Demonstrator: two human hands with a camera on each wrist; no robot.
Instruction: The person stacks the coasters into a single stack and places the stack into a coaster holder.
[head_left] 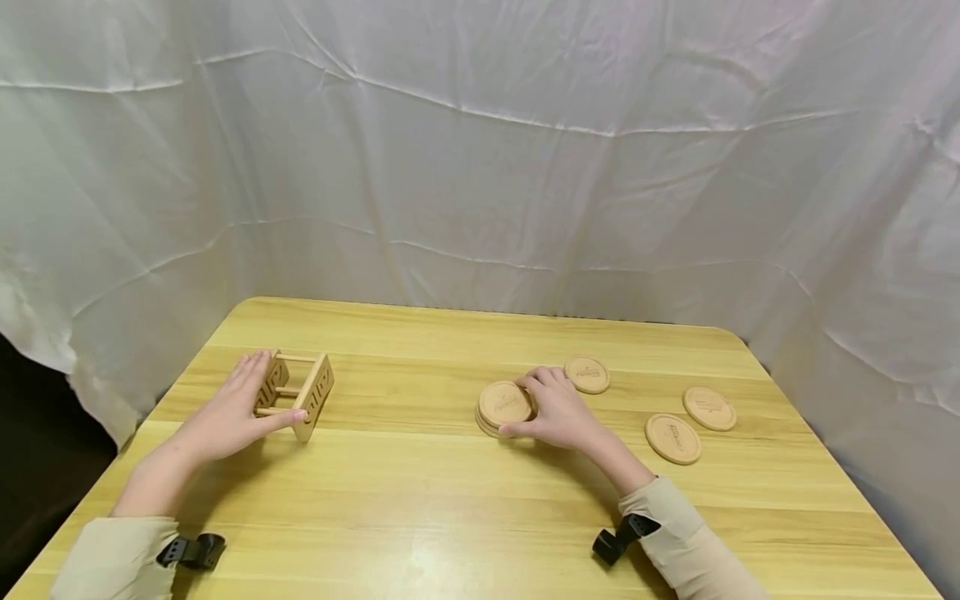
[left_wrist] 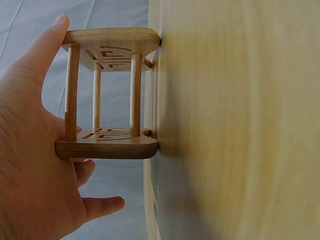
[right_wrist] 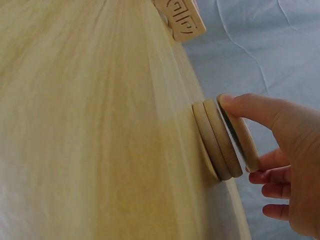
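Note:
A small wooden coaster rack (head_left: pixel 313 393) with two cut-out side panels joined by round rods stands at the left of the table. My left hand (head_left: pixel 225 417) holds it, the thumb at its right panel and the fingers along the left one. Right of centre, my right hand (head_left: pixel 558 414) pinches the top coaster (head_left: pixel 504 403) of a small stack of round wooden coasters. In the right wrist view, that top coaster (right_wrist: pixel 245 137) is tilted, one edge lifted off the two lower coasters (right_wrist: pixel 212 140). Thumb and fingertips are at opposite edges of it.
Three loose coasters lie flat on the table's right side: one (head_left: pixel 587 375) just behind the right hand, a second (head_left: pixel 673 439) and a third (head_left: pixel 709 408) farther right. Pale cloth curtains (head_left: pixel 480 183) surround the wooden table (head_left: pixel 420 500). Each wrist carries a black strap device (head_left: pixel 191 551).

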